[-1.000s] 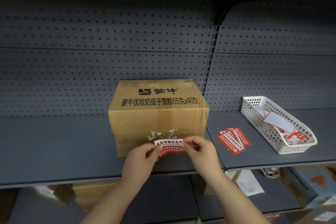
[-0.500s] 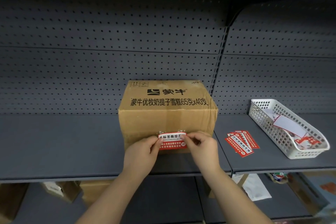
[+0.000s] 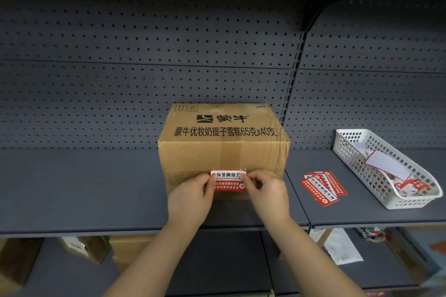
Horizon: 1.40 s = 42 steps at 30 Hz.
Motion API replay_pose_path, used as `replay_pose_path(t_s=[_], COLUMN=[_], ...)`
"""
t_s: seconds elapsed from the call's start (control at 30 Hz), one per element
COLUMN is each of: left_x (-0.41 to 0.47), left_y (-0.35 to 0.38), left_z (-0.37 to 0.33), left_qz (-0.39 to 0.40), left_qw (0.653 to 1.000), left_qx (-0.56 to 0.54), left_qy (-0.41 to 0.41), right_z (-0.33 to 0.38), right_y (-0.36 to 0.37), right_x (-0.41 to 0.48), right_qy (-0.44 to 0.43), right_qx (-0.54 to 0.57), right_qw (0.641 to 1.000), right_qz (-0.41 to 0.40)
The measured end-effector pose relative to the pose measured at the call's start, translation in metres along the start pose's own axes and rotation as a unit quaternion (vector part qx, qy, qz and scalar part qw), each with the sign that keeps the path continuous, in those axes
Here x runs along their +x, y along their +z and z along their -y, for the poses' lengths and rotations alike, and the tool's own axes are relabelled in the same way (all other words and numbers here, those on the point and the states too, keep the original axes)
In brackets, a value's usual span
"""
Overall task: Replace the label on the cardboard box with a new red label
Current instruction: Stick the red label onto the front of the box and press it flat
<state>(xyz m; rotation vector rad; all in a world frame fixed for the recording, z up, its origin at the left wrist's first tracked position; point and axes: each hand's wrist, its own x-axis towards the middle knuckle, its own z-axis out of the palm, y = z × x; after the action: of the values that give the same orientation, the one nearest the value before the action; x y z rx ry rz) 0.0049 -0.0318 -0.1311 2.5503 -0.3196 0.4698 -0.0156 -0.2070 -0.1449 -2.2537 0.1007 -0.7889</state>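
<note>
A brown cardboard box (image 3: 223, 149) with black printed text stands on the grey shelf (image 3: 79, 188). A red and white label (image 3: 228, 181) lies flat against the lower part of the box's front face. My left hand (image 3: 191, 196) pinches the label's left edge, and my right hand (image 3: 264, 191) pinches its right edge. Fingertips cover both ends of the label. White sticker residue shows just above the label's top edge.
A small stack of spare red labels (image 3: 323, 187) lies on the shelf to the right of the box. Further right stands a white plastic basket (image 3: 347, 149) holding peeled backing paper and scraps. Pegboard backs the shelf. Boxes and packets sit on the lower shelf.
Both hands have carried the label up from below the box's bottom edge and laid it against the front face. The view has shifted slightly.
</note>
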Motion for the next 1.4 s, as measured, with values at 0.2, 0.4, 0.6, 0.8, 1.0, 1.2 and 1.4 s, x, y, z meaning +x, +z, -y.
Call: replay_pose_path(t_s=[0.2, 0.4, 0.6, 0.8, 1.0, 1.2, 1.4], left_x=[0.002, 0.005, 0.005, 0.006, 0.005, 0.003, -0.013], left_y=[-0.001, -0.001, 0.000, -0.002, 0.000, -0.001, -0.009], left_z=[-0.002, -0.002, -0.002, 0.000, 0.003, 0.007, 0.031], left_qz=[0.009, 0.006, -0.002, 0.000, 0.002, 0.004, -0.041], left_qw=[1.000, 1.000, 1.000, 1.000, 1.000, 0.999, 0.999], left_qx=[0.007, 0.021, 0.028, 0.023, 0.012, 0.009, 0.017], left_qy=[-0.016, -0.018, -0.007, -0.012, -0.018, -0.040, -0.025], right_z=[0.002, 0.003, 0.001, 0.002, -0.001, -0.006, -0.028], right_y=[0.002, 0.004, 0.006, 0.006, 0.002, -0.006, -0.022], right_x=[0.004, 0.008, 0.009, 0.008, 0.009, 0.006, -0.006], right_qy=[0.005, 0.001, -0.014, -0.011, -0.007, -0.038, -0.115], right_qx=[-0.034, -0.058, -0.090, -0.106, -0.092, -0.057, -0.065], right_qw=[0.999, 0.998, 0.996, 0.994, 0.995, 0.997, 0.991], right_qz=[0.023, 0.026, 0.026, 0.027, 0.039, 0.020, -0.018])
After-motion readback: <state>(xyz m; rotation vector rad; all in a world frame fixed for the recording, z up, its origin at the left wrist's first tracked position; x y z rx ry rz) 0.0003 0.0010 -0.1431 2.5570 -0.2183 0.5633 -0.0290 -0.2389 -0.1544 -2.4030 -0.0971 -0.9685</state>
